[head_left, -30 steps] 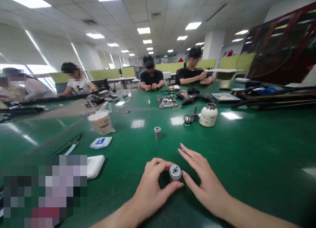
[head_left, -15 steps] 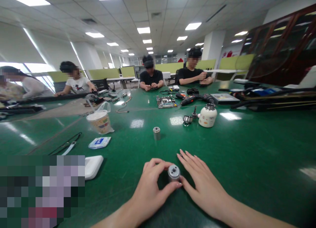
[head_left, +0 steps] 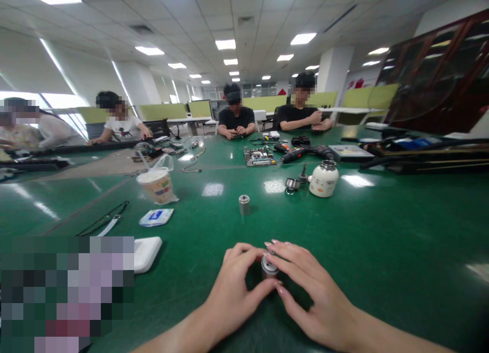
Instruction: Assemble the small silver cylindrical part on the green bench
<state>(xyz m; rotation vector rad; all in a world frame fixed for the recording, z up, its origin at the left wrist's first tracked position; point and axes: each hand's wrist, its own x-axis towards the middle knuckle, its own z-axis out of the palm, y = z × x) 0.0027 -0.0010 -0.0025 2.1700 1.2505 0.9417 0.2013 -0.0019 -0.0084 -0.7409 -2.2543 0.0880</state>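
My left hand (head_left: pixel 240 281) grips a short silver cylinder, apparently a small motor (head_left: pixel 269 272), between thumb and index finger. The motor stands upright on the green table, its round end face with holes turned up. My right hand (head_left: pixel 307 281) arches over it from the right, fingertips at the top and thumb by the lower side. A tiny round metal piece (head_left: pixel 272 251) shows between the right fingers; its exact kind is too small to make out. Farther ahead, a second silver cylinder (head_left: pixel 244 205) stands upright by itself.
A white jar (head_left: pixel 324 180) stands right of centre, beside small metal parts (head_left: pixel 292 185). Behind lie a circuit board (head_left: pixel 260 157) and a power drill (head_left: pixel 292 155). At left are a drink cup (head_left: pixel 156 186), a tissue pack (head_left: pixel 156 217) and a white box (head_left: pixel 147 254). Several people sit across.
My right hand has moved from lying flat beside the motor to over its top, fingers now curled, with a tiny round piece showing among them. My left hand keeps its hold.
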